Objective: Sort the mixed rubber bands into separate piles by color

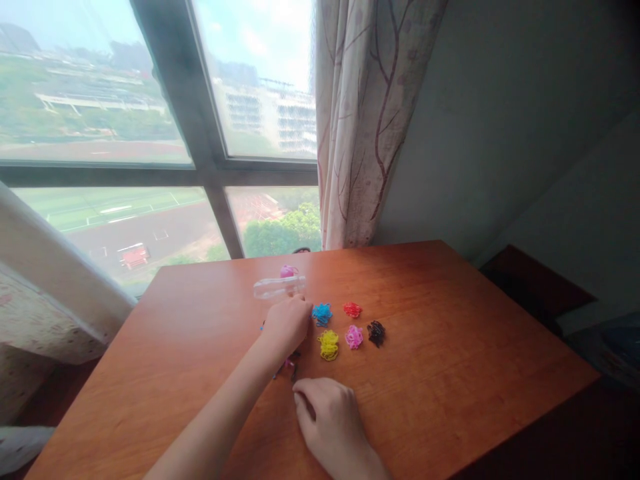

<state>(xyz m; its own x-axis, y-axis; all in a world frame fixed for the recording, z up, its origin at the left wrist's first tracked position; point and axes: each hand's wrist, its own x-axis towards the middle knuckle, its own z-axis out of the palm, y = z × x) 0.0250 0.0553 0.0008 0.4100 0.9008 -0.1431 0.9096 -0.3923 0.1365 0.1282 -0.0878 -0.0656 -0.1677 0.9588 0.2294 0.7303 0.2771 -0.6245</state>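
Observation:
Small piles of thin loops that look like rubber bands lie on the wooden table: blue (323,314), yellow (329,345), red (353,309), pink (354,337) and black (377,333). My left hand (290,323) reaches forward just left of the blue pile, fingers curled downward; their tips are hidden. Lower down, my right hand (330,413) rests with thumb and forefinger close together, and anything between them is too small to make out. Mixed dark and pink loops (290,365) lie partly hidden under my left wrist. Beyond the left hand lies a clear plastic bottle (270,288).
Behind the bottle sits a pink object (289,271). The table's (450,347) far edge meets a large window (210,173), with a patterned curtain (355,133) to its right. Another curtain (45,267) hangs at the left. A grey wall (490,133) stands on the right.

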